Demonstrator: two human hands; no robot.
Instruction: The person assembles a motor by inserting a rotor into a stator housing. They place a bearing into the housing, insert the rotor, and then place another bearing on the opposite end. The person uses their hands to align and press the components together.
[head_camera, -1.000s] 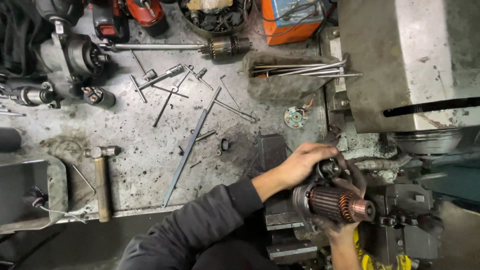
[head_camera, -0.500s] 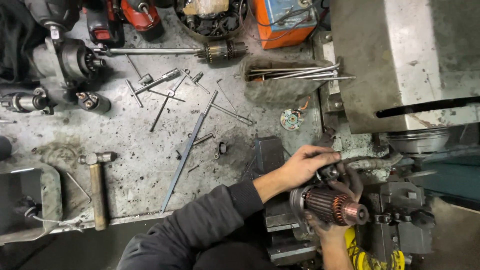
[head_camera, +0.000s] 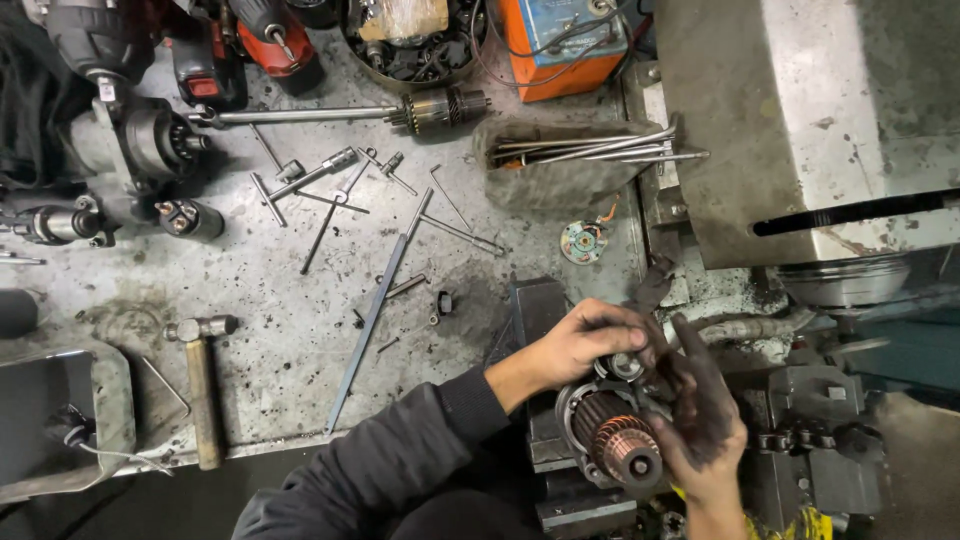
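Observation:
A motor armature (head_camera: 612, 432) with a copper commutator end facing me sits low in the head view, right of centre. My left hand (head_camera: 585, 345), reaching out of a dark sleeve, grips its upper end around a small metal ring (head_camera: 627, 366). My right hand (head_camera: 705, 412), black with grease, comes up from the bottom edge. It cradles the armature's right side, thumb by the commutator and fingers stretched upward. A dark metal block (head_camera: 538, 308) lies just left of my left hand.
The dirty steel bench (head_camera: 280, 300) carries a hammer (head_camera: 203, 385), a long flat bar (head_camera: 372, 315), loose rods and keys, a long-shafted rotor (head_camera: 350, 112) and starter motors (head_camera: 140, 150) at the left. An orange box (head_camera: 565, 45) stands at the back. A machine housing (head_camera: 800, 120) fills the right.
My right hand has slid from under the armature up along its right side, fingers now stretched upward. My left hand keeps its grip on the upper end.

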